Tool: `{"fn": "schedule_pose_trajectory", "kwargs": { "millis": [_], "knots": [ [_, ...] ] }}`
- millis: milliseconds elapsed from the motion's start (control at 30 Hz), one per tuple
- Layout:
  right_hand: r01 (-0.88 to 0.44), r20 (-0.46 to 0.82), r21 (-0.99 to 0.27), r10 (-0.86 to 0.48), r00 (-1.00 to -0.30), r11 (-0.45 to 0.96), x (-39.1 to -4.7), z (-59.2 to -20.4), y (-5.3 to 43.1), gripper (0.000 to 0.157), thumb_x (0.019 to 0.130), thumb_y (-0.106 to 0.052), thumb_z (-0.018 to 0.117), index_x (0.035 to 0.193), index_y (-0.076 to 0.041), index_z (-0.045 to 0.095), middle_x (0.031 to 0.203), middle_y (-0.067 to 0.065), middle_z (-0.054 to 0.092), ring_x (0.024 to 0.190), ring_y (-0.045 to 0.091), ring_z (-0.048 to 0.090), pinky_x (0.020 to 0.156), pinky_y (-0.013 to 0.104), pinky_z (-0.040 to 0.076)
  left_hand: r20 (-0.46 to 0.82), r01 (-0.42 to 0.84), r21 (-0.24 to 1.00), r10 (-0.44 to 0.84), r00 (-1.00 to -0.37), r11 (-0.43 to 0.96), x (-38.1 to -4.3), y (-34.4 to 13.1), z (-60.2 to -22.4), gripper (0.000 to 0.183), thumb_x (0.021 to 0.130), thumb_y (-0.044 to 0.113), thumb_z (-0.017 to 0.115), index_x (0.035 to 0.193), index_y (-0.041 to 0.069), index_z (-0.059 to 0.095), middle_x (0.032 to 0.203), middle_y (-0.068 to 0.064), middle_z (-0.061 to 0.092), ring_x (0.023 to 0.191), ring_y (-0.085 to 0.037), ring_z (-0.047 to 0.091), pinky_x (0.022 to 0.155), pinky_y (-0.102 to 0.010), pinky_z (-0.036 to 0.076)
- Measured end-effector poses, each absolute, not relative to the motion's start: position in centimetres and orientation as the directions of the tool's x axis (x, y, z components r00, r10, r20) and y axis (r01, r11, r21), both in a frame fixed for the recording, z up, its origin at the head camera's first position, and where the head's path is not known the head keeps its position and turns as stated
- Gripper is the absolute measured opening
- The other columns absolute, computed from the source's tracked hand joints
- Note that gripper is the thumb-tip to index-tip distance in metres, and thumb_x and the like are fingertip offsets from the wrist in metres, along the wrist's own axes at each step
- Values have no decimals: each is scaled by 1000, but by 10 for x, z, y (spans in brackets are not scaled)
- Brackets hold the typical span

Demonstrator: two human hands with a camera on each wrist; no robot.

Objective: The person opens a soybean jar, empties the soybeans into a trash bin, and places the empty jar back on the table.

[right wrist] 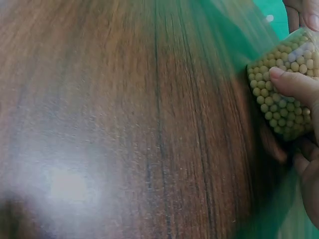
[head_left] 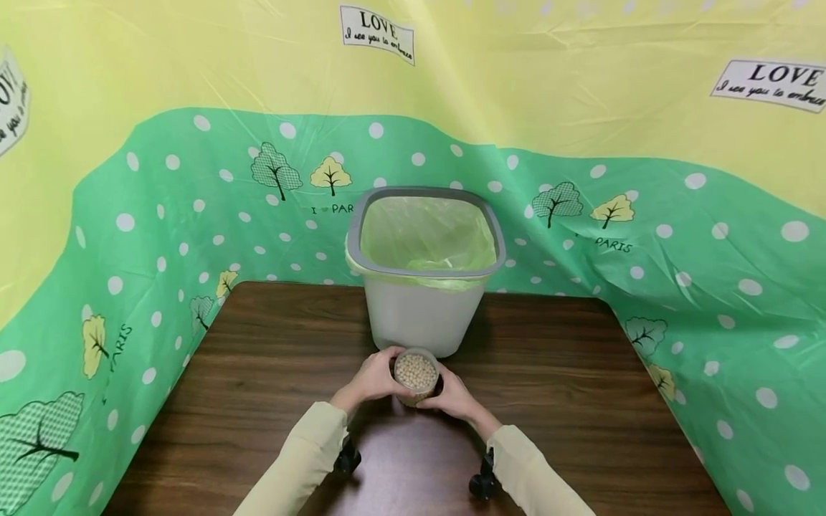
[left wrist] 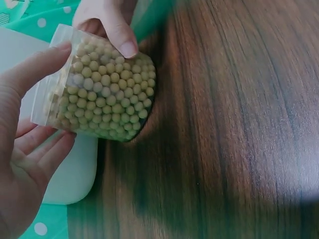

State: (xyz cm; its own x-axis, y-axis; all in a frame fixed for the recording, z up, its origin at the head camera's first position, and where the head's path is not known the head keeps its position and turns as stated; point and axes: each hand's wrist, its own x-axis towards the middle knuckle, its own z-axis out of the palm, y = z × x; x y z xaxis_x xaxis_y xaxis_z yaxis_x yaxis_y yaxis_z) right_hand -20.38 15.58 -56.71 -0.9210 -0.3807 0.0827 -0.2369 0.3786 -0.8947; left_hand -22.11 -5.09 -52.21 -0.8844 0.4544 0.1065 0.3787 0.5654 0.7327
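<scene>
A clear, straight-sided plastic jar point(head_left: 416, 371), filled almost to the top with small round beige beans like soybeans point(left wrist: 107, 92), is between both hands just in front of the bin. My left hand point(head_left: 376, 377) grips its left side near the rim, thumb on the near side and fingers beyond. On the right, my right hand point(head_left: 457, 396) holds the jar lower, its thumb point(right wrist: 296, 85) pressed on the wall in the right wrist view. The jar looks upright in the head view. I cannot tell whether a clear lid covers it, or whether its base touches the table.
A light grey bin point(head_left: 419, 312) with a grey rim and a green liner bag point(head_left: 426, 229) stands right behind the jar on the dark wood table point(head_left: 277, 358). Some crumpled liner lies low inside. Green and yellow printed cloth point(head_left: 161, 215) surrounds the table at the back and sides.
</scene>
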Motion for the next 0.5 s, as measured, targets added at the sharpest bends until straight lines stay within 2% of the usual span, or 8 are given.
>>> {"fn": "schedule_pose_trajectory", "kwargs": {
  "millis": [167,367,500],
  "knots": [
    [-282,127,-879,-380,-916,385,-199,-557,158,84,62,-19,84,134,-12,41,129,7,49,118,26,44,97,49,34,102,340,817,464,-880,466,-217,-52,-512,76,58,27,86,120,2,51,110,-10,59,97,-22,60,79,-30,50],
    [-416,246,-816,-410,-878,401,-199,-529,164,84,61,-26,85,133,-17,43,128,3,49,117,22,45,94,50,38,95,259,916,462,-882,305,-209,-54,-482,74,61,13,84,124,-1,47,117,-16,54,103,-30,57,80,-29,51],
    [-488,319,-764,-412,-854,422,-198,-504,166,83,60,-20,86,132,-13,45,124,5,51,112,22,47,90,45,42,126,260,936,466,-876,235,-201,-55,-451,73,63,3,81,125,-7,44,120,-22,51,104,-36,55,82,-34,51]
  ]
}}
